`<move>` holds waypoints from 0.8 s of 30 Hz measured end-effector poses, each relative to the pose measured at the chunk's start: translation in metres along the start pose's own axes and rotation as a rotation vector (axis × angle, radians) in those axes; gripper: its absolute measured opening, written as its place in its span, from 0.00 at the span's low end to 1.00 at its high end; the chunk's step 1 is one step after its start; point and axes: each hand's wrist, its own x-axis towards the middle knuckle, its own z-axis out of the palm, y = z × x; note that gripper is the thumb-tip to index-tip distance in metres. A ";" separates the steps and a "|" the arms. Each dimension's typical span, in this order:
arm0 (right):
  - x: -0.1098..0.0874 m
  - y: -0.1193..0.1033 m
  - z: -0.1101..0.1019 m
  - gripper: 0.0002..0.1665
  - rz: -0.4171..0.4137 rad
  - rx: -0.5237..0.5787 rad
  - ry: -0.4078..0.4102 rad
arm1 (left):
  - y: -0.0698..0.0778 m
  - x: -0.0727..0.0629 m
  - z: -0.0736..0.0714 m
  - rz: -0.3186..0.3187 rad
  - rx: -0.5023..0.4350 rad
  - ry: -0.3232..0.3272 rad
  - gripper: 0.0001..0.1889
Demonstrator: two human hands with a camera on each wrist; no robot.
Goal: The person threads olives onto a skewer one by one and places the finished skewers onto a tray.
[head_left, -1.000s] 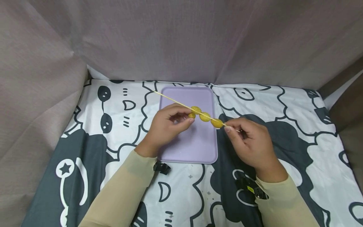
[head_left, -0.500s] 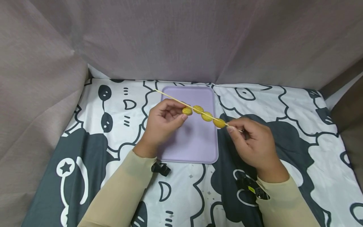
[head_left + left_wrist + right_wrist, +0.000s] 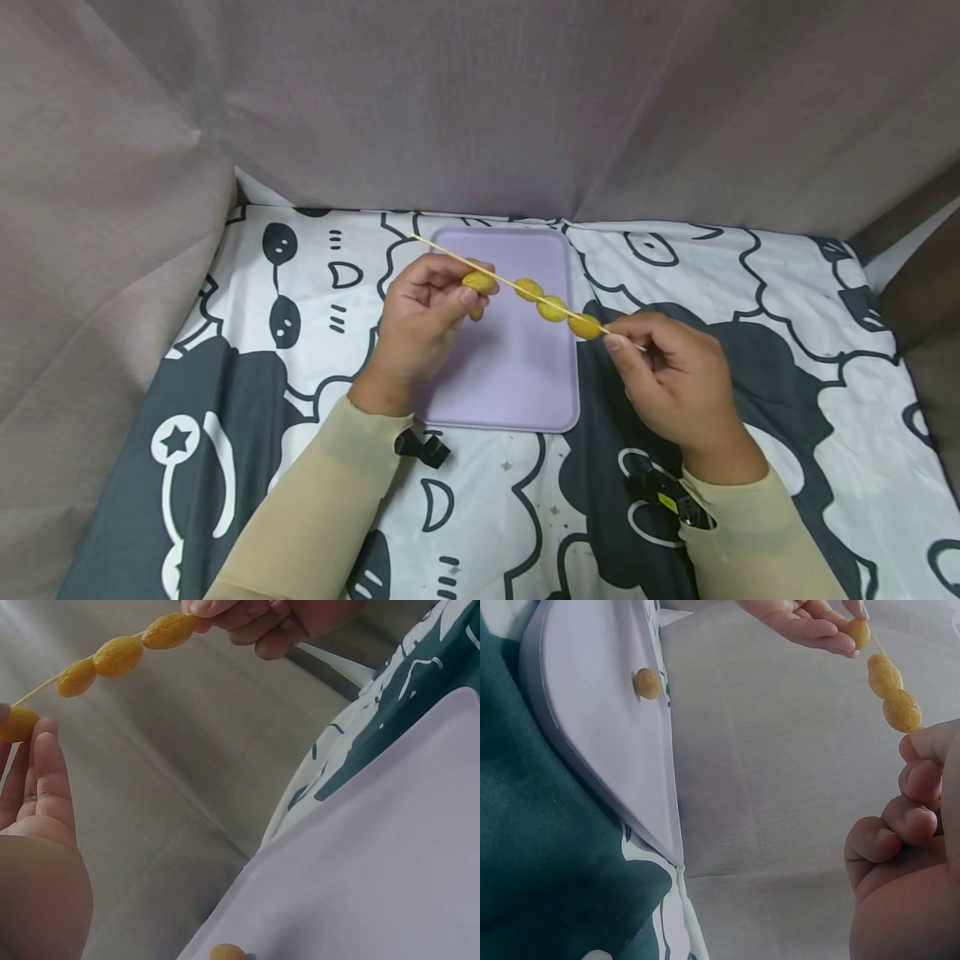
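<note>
A thin pale skewer slants down from upper left to lower right over the tray. Three yellow, wrinkled, oval fruits are threaded in a row toward its right end. My right hand pinches that end between thumb and forefinger, just beyond the last fruit. Between the thumb and fingers of my left hand is another yellow fruit, held right at the skewer; a gap of bare stick separates it from the row. One more yellow fruit lies on the lilac tray, mostly behind my left hand in the head view.
A black-and-white cartoon-print cloth covers the table around the tray. Grey-brown fabric hangs behind the far edge and along the left side. Black straps with small devices sit at both wrists.
My left hand has moved up and left along the skewer with its fruit, away from the threaded row. The fruit on the tray now peeks out below it. The right hand barely shifts.
</note>
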 end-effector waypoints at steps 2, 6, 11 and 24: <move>0.000 0.000 0.000 0.09 -0.002 0.002 -0.001 | 0.001 0.000 0.001 -0.006 -0.051 0.019 0.11; 0.000 0.000 0.000 0.10 -0.002 0.011 -0.001 | 0.004 0.001 0.002 -0.008 -0.139 0.089 0.08; 0.000 -0.001 0.001 0.11 0.006 0.010 -0.001 | 0.004 0.004 -0.001 0.003 -0.211 0.170 0.07; -0.001 -0.001 0.001 0.10 0.016 -0.022 -0.004 | 0.010 0.009 -0.007 0.034 -0.275 0.237 0.18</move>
